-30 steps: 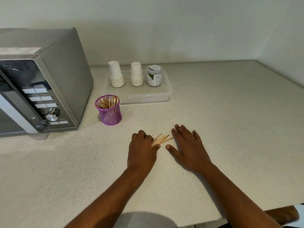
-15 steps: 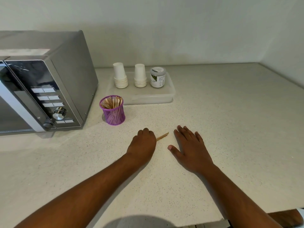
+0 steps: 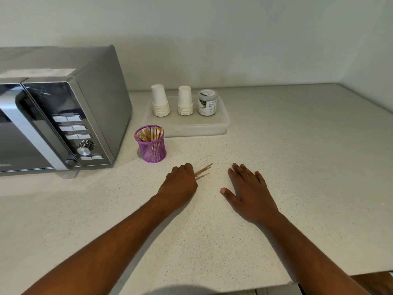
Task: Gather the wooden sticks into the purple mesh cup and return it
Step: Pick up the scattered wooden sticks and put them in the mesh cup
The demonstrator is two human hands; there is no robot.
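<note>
Centrally, the left hand (image 3: 180, 184) is curled into a fist, knuckles up, closed around a few wooden sticks (image 3: 203, 169) whose pale tips poke out to its right just above the speckled surface (image 3: 297, 167). Beside it, apart from the sticks, the right hand (image 3: 249, 191) lies palm down and flat, fingers spread, holding nothing. Nothing stands between the fist and the purple mesh cup (image 3: 151, 143), which sits upright just behind and left, already bristling with flat sticks. Left of the cup is a steel microwave (image 3: 63, 116); behind it a clear plastic tray (image 3: 191, 126) carries 2 stacks of paper cups (image 3: 160, 101) and a lidded jar (image 3: 206, 102).
</note>
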